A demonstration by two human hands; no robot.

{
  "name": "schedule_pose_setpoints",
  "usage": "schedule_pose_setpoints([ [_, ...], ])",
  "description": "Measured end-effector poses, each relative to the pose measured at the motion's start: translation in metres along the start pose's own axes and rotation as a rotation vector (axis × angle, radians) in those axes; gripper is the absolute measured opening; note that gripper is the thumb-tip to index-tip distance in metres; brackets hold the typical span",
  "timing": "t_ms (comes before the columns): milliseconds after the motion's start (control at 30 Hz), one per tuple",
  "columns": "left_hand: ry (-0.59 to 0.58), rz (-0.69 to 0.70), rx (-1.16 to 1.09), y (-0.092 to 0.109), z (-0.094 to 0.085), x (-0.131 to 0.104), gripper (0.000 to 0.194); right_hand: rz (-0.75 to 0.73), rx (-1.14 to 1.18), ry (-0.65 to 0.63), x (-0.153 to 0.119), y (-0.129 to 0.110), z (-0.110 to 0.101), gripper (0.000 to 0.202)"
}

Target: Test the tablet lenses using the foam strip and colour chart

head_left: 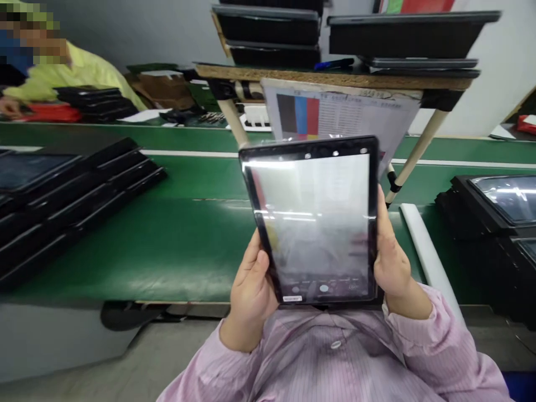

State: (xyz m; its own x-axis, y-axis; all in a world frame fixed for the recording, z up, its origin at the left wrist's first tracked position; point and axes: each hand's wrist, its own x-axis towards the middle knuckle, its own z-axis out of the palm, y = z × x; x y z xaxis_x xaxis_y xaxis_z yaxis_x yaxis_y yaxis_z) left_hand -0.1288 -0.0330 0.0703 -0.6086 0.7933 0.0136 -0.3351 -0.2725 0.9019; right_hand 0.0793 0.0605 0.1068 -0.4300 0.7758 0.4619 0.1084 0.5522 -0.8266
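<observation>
A black-framed tablet (318, 223) is held upright in front of my chest, its lit screen facing me. The screen shows a pale, blurry picture with a round white button near the bottom, like a camera view. My left hand (253, 282) grips the lower left edge, thumb at the frame. Along the right edge, my right hand (391, 254) is closed round the tablet's side. The fingers behind the tablet are hidden. A small white label sits at the screen's lower left corner. Beyond the tablet's top edge hangs a printed sheet (347, 114) with colour blocks.
Stacked black tablets or trays (84, 195) stand on the green bench (188, 240) at left, with more stacks (494, 245) at right. A wooden shelf (335, 77) on pale posts carries further black devices. A white foam strip (431, 257) lies right. A person in yellow (103, 72) sits far left.
</observation>
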Motion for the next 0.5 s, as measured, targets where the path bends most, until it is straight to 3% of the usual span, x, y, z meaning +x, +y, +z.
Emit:
schedule_pose_setpoints([
  [167, -0.032, -0.108, -0.010, -0.015, 0.000, -0.005, 0.058, -0.053, -0.024, 0.033, 0.011, -0.012, -0.024, 0.084],
  [300, -0.006, -0.119, 0.036, -0.027, 0.005, -0.011, 0.061, -0.052, -0.108, 0.063, 0.011, -0.008, -0.039, 0.079],
  [400, -0.046, -0.199, 0.007, -0.032, 0.020, -0.019, 0.069, 0.035, -0.026, 0.113, 0.002, 0.003, -0.044, 0.072],
  [500, -0.145, -0.330, -0.022, -0.037, 0.040, -0.025, 0.067, 0.228, 0.161, 0.234, -0.007, 0.029, -0.049, 0.072],
])
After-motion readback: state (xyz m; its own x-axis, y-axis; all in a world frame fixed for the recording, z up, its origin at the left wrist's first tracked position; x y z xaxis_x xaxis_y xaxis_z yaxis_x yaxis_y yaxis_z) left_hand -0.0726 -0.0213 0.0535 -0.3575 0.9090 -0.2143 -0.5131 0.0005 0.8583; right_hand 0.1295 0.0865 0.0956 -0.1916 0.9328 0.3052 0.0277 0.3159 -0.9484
